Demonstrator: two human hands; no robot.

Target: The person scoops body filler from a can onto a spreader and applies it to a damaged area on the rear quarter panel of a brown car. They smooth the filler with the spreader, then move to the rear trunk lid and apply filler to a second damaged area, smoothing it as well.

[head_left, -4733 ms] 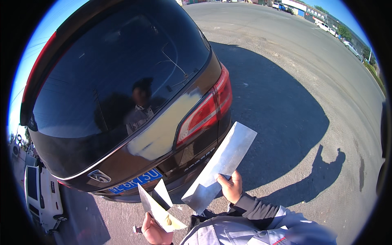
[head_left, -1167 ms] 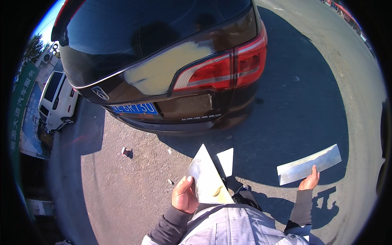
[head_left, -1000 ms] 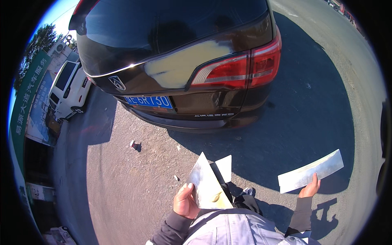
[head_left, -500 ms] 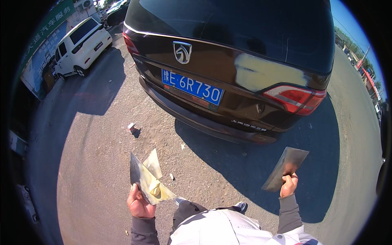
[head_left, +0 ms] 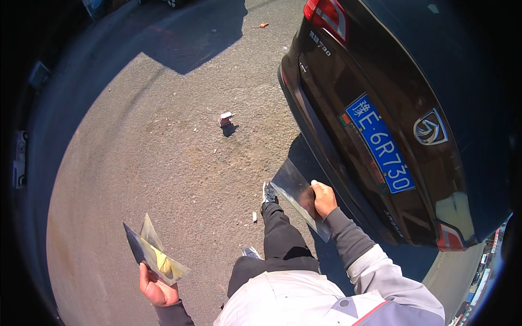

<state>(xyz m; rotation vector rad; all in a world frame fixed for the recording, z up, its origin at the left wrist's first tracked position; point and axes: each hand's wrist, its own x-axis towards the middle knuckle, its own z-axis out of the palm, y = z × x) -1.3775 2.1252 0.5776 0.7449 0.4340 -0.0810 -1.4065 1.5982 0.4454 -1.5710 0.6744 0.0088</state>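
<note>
My left hand (head_left: 156,285) grips a bundle of thin sheets (head_left: 151,252), grey and yellowish, fanned out above the asphalt at the lower left. Out to the right, my right hand (head_left: 324,198) holds a long strip of film or paper (head_left: 296,194) that lies in shadow, close to the rear bumper of a dark car (head_left: 402,103). The car's tail, with a blue plate (head_left: 380,142) and a red tail light (head_left: 328,15), fills the right side of the view. My dark trouser leg and shoe (head_left: 268,193) step forward between the two hands.
Sunlit asphalt (head_left: 163,152) spreads to the left and centre, with a small crumpled box (head_left: 225,118) and scattered litter on it. A shadow covers the ground at the top. Another tail light (head_left: 451,237) shows at the lower right.
The view has swung left, so the car now sits at the right. My right hand with the strip has come closer to the bumper, into the shade; my left hand has dropped lower left.
</note>
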